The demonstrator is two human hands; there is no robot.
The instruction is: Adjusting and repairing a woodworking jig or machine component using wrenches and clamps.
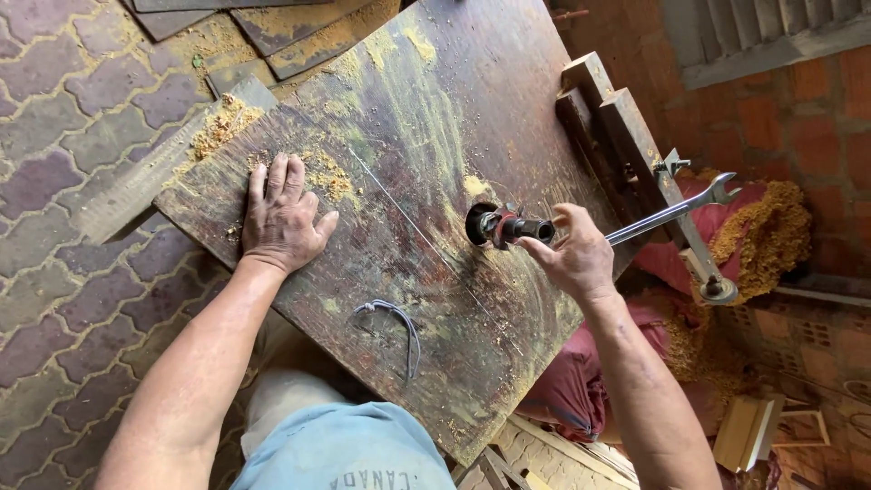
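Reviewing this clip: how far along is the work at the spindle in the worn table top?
Done: sawdust lies on the table top, so cutting seems to have happened. In hand: the right hand holds a spanner at the spindle standing out of the hole, fingers at its collar; the left hand presses flat on the board. Left: no blade or cutter shows on the spindle, and whether it is being loosened or tightened cannot be told.

The left hand (pixel 281 218) lies flat, fingers spread, on the dark, worn wooden surface (pixel 435 118) dusted with yellow sawdust. The right hand (pixel 576 259) grips a long silver open-ended spanner (pixel 676 210) beside a red-and-black metal spindle (pixel 508 228) rising from a round hole. A bent grey wire (pixel 399 322) lies nearer the person.
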